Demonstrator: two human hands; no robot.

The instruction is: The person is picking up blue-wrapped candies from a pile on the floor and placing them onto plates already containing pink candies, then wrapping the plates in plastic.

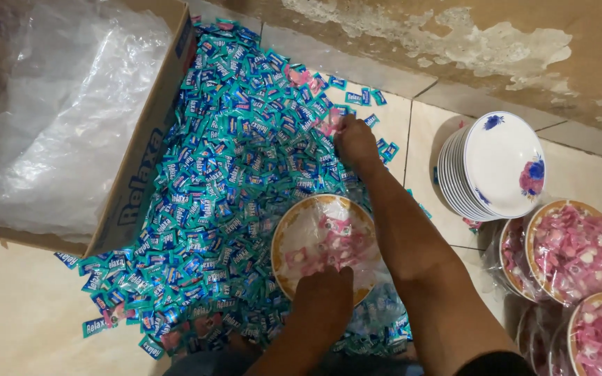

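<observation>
A large heap of small teal-wrapped sweets (231,174) covers the tiled floor, with a few pink-wrapped ones mixed in. Within the heap sits a round plate (281,240) with a brown rim, lined with clear plastic and holding pink sweets (332,244). My left hand (323,299) rests on the plate's near rim, its fingers closed on the plastic there. My right hand (354,143) reaches over the plate to the far side of the heap. Its fingers are curled down on pink sweets (329,125), and the fingertips are hidden among the wrappers.
An open cardboard box (141,160) lined with clear plastic stands at the left, touching the heap. At the right is a tilted stack of white floral plates (496,167). Near it are bagged plates of pink sweets (576,251). A peeling wall (454,35) runs behind.
</observation>
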